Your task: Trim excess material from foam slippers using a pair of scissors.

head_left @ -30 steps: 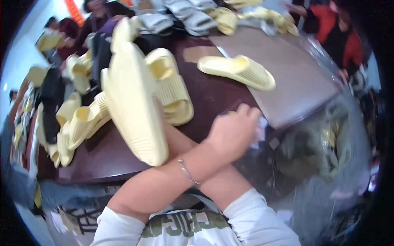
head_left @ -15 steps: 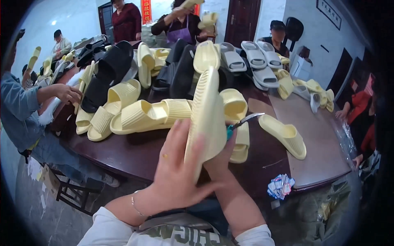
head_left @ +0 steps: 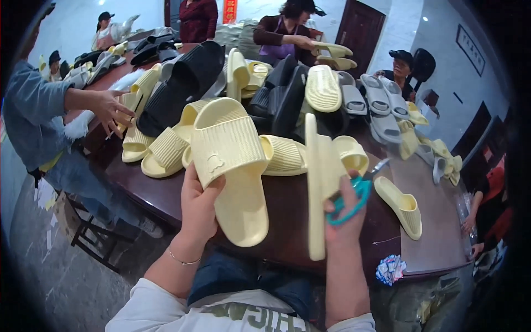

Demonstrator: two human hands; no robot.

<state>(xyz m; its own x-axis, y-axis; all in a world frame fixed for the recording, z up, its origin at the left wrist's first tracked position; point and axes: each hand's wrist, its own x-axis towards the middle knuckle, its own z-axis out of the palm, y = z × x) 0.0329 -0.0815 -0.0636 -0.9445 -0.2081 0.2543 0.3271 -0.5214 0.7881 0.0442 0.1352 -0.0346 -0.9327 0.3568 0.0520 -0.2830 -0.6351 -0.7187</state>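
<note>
My left hand grips a pale yellow slipper by its edge, its ribbed strap facing me and its toe up. In my right hand are two things: a second pale yellow slipper, held upright and seen edge-on, and a pair of scissors with teal handles. The scissors' blades point away to the right. Both slippers hang above the near edge of the table, apart from each other. Behind them lies a yellow slipper with a ribbed strap.
A dark red table carries black slippers, grey slippers and several yellow ones. One yellow slipper lies alone on the right. Crumpled printed wrappers are at the front edge. A co-worker's hand reaches in from the left; other people surround the table.
The slippers, earlier held close together in front of me, are now apart, one in each hand. My left hand has moved left and my right hand right, with the scissors now plainly visible.
</note>
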